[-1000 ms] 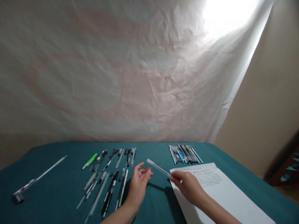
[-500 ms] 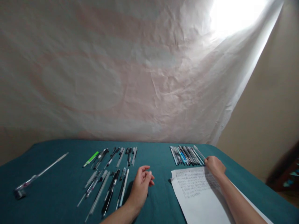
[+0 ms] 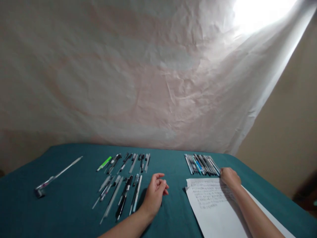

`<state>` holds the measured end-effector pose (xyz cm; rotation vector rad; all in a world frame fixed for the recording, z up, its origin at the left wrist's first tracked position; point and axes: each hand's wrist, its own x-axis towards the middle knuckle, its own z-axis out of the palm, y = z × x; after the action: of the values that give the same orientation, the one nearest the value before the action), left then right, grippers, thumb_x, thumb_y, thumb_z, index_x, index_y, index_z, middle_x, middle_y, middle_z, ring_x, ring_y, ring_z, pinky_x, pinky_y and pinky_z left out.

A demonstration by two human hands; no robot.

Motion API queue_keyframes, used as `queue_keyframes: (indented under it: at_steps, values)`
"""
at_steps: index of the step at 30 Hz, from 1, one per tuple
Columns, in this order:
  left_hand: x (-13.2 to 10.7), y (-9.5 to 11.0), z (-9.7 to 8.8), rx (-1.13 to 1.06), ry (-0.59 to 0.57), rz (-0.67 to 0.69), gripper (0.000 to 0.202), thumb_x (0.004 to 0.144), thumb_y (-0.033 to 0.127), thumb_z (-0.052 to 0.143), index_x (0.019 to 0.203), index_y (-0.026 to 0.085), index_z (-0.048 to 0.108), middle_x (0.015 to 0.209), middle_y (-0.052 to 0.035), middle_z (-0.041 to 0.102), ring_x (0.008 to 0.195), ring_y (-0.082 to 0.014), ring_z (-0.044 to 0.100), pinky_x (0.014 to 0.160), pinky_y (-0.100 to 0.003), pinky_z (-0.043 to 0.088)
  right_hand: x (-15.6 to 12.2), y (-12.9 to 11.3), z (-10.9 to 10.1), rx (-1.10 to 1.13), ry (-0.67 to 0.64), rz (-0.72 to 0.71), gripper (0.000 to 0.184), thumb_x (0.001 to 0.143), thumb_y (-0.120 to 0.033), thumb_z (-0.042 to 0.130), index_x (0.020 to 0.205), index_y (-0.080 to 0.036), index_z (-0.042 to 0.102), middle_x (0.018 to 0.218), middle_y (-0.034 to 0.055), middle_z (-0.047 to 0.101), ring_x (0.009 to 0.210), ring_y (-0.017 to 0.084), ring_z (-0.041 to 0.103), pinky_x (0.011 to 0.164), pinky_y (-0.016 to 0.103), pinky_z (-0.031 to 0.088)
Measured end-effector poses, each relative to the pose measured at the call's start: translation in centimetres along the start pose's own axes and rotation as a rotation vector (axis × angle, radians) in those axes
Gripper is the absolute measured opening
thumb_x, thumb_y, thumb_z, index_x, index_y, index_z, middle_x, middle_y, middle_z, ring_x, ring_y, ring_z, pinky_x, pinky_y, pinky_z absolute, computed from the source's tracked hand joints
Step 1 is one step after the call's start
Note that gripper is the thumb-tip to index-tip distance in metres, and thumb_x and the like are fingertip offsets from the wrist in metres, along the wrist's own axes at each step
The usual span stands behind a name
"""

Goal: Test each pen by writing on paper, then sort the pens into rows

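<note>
My left hand [image 3: 156,191] rests over the cloth between the loose pens and the paper. Its fingers are loosely curled and apart, holding nothing. A white-barrelled pen [image 3: 137,193] lies just left of it, beside a black pen [image 3: 124,198]. On the right, my right hand [image 3: 230,178] is closed at the near end of the last pen [image 3: 214,165] in a tight row of pens [image 3: 200,164]. Its fingertips are partly hidden, but they meet that pen's end. Beneath the right forearm lies a sheet of paper [image 3: 210,216] with handwriting on its upper part.
The table has a dark green cloth [image 3: 69,211]. Several more pens and separate parts lie in two loose rows at left, with a green highlighter [image 3: 104,163] at the far end. A thin refill-like stick [image 3: 59,173] lies farther left. A pale sheet [image 3: 148,82] hangs behind.
The pen at my right hand has swung in against the row and now lies parallel with it. My left hand keeps its pose. The whole view has shifted slightly.
</note>
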<state>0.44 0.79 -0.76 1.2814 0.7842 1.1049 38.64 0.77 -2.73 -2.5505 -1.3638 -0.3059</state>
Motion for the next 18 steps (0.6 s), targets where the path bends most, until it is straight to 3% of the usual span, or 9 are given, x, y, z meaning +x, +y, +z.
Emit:
queue_keyframes:
  at_steps: [3,5,8,12,15,18]
  values:
    - [-0.2,-0.1,-0.1,-0.004,-0.007,-0.005,0.025,0.080,0.032,0.044,0.099,0.016,0.039,0.068,0.0015,0.051,0.056,-0.0096,0.050,0.057,-0.023,0.038,0.1,-1.2,-0.9,-0.034,0.022,-0.043,0.030,0.076,-0.025,0.040,0.083,-0.011,0.066,0.087,0.0215,0.060,0.082,0.031,0.058,0.065,0.038,0.042]
    - [-0.3,-0.1,-0.1,-0.018,-0.009,-0.005,0.025,0.080,0.032,0.043,0.098,0.016,0.039,0.068,0.0016,0.051,0.055,-0.0097,0.050,0.057,-0.023,0.038,0.1,-3.4,-1.9,0.003,0.063,-0.135,0.034,0.078,-0.030,0.039,0.097,-0.012,0.062,0.089,0.0190,0.059,0.083,0.028,0.057,0.069,0.037,0.042]
    - [-0.6,0.2,-0.1,-0.042,-0.002,0.004,0.024,0.081,0.034,0.041,0.097,0.016,0.040,0.067,0.0014,0.051,0.055,-0.0096,0.050,0.056,-0.023,0.038,-1.5,-9.0,-3.7,0.215,0.042,-0.402,0.035,0.080,-0.033,0.039,0.100,-0.014,0.059,0.090,0.0126,0.058,0.077,0.020,0.058,0.071,0.029,0.042]
    - [-0.9,0.7,-0.1,-0.063,0.060,0.026,0.026,0.083,0.038,0.038,0.096,0.016,0.041,0.065,0.0019,0.048,0.054,-0.0094,0.047,0.054,-0.023,0.037,-6.2,-17.9,-5.7,0.463,-0.162,-0.788,0.030,0.081,-0.030,0.040,0.103,-0.019,0.057,0.093,0.0065,0.057,0.072,0.014,0.057,0.069,0.024,0.042]
    - [-1.1,0.9,-0.2,-0.078,0.098,0.047,0.027,0.083,0.041,0.036,0.094,0.017,0.042,0.064,0.0026,0.046,0.054,-0.0092,0.045,0.052,-0.022,0.036,-9.1,-23.3,-6.0,0.474,-0.228,-0.949,0.032,0.079,-0.020,0.044,0.109,-0.020,0.054,0.099,0.0061,0.056,0.085,0.014,0.056,0.075,0.022,0.040]
    - [-1.2,1.2,-0.3,-0.087,0.129,0.076,0.027,0.084,0.042,0.035,0.092,0.017,0.042,0.063,0.0031,0.043,0.054,-0.0091,0.043,0.052,-0.021,0.034,-9.9,-27.2,-5.2,0.423,-0.251,-1.060,0.039,0.077,-0.014,0.045,0.115,-0.021,0.048,0.105,0.0053,0.053,0.091,0.014,0.053,0.077,0.022,0.039]
